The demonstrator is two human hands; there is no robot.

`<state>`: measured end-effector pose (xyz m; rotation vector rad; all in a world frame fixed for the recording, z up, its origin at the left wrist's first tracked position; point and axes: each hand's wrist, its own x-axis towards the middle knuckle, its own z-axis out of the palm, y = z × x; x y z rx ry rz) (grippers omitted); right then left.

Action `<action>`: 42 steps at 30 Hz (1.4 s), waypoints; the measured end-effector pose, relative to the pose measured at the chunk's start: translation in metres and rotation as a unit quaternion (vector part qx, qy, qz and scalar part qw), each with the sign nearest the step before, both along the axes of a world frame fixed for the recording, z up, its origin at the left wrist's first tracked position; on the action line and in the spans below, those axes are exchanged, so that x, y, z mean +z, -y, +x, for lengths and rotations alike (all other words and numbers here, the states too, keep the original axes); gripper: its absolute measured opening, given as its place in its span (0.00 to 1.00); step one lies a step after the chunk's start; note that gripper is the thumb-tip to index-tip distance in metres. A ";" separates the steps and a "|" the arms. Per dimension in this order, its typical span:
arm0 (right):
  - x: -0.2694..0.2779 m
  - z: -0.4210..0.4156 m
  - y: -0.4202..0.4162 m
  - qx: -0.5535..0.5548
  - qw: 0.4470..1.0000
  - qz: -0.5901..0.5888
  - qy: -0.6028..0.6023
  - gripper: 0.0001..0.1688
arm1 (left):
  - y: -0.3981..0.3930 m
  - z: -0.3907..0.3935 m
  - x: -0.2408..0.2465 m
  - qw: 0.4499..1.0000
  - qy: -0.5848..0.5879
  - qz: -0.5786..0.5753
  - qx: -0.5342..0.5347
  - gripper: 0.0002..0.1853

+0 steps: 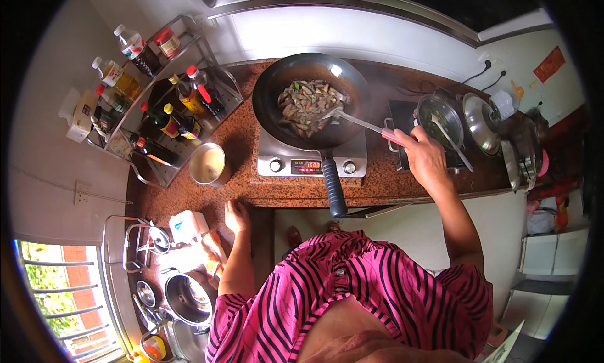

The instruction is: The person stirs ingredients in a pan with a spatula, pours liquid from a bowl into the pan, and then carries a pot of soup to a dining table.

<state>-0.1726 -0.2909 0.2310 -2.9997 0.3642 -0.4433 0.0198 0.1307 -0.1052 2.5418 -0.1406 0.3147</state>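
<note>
My right hand [424, 156] grips the pink handle of a metal spatula [361, 122]. The spatula's blade rests among small dark food pieces [309, 103], perhaps shellfish, in a large wok [269, 86]. Under the wok is an induction cooker [306, 166] with a lit display, and the wok's black handle points toward me. My left hand [237, 216] lies on the edge of the speckled counter [283, 193], holding nothing that shows. Just beyond it stands a metal pot [209, 164] with pale contents.
A metal rack [163, 70] of sauce and oil bottles stands at the left. Right of the wok, a pan [439, 117] holds greens and a spoon beside a domed lid [480, 122]. A white container [188, 226] and a sink [188, 339] lie lower left.
</note>
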 end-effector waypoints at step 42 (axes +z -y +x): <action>-0.070 -0.159 0.166 -0.291 0.944 0.124 0.090 0.23 | -0.006 0.010 -0.021 0.999 0.021 0.019 -0.046 0.08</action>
